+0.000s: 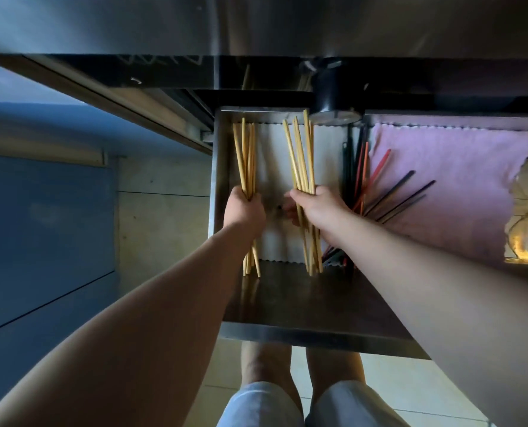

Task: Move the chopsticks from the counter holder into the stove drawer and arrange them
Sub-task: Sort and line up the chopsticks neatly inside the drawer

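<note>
An open steel drawer (287, 334) sticks out below the stove front. My left hand (244, 211) grips a bundle of light wooden chopsticks (246, 155) along the drawer's left wall, over a white cloth liner (272, 167). My right hand (318, 208) holds a second bundle of wooden chopsticks (301, 152) at the middle of the drawer. Both bundles point away from me, their near ends reaching past the liner's scalloped edge. The holder on the counter is not in view.
Red and black chopsticks (376, 186) lie fanned out to the right on a pink cloth (457, 180). A black stove knob (333, 97) hangs above the drawer's back edge. Something golden (527, 211) sits at the far right. My legs (287, 380) stand under the drawer front.
</note>
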{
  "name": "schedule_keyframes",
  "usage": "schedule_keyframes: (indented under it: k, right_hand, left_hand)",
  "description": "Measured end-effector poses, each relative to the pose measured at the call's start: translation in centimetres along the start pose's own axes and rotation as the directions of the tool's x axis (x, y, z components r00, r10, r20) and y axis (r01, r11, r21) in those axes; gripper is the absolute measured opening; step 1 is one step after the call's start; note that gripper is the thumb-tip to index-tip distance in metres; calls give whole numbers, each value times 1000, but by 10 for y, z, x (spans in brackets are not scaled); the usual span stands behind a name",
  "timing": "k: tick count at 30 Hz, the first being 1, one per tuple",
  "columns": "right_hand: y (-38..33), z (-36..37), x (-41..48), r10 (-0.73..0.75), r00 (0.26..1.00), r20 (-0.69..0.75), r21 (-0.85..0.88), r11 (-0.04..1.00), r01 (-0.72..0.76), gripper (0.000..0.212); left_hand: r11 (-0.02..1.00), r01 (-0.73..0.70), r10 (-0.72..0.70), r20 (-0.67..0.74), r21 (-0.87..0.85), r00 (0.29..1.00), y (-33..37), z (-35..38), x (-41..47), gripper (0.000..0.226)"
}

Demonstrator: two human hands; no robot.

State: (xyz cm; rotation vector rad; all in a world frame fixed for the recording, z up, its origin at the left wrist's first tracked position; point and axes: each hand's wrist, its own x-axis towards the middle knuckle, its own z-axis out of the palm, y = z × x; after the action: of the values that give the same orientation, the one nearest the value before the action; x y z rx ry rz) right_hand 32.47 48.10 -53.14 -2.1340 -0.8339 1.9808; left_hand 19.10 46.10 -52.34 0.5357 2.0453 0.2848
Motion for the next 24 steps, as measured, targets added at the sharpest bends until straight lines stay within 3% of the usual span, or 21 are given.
schedule_keyframes:
  k: [5,12,15,19,21,24]
  right_hand:
    - [-15,24,7,-3,1000,-14,-100,995,1,34]
    - [-18,36,2,-84,995,-59,-88,993,79,39]
    - [-16,33,1,-159,980,-116,-146,979,141,37]
    - [-17,34,1,-167,977,-131,-168,975,144,40]
    - [-20,38,1,-151,984,-91,-120,983,140,40]
    - [-23,41,0,-157,981,-112,-137,980,142,39]
  left_hand:
    - [990,91,-87,-47,111,995,0,-4,1,55]
    - [981,32,-25,-39,193,999,-6,1,-9,76]
    - [957,-69,73,-2,282,997,-8,2,-12,87]
    - [755,-315,247,196,575,949,-11,-1,-3,86]
    - [688,-323,160,298,650,941,-12,-3,4,80]
    - [630,-301,68,335,716,940,-15,-4,5,82]
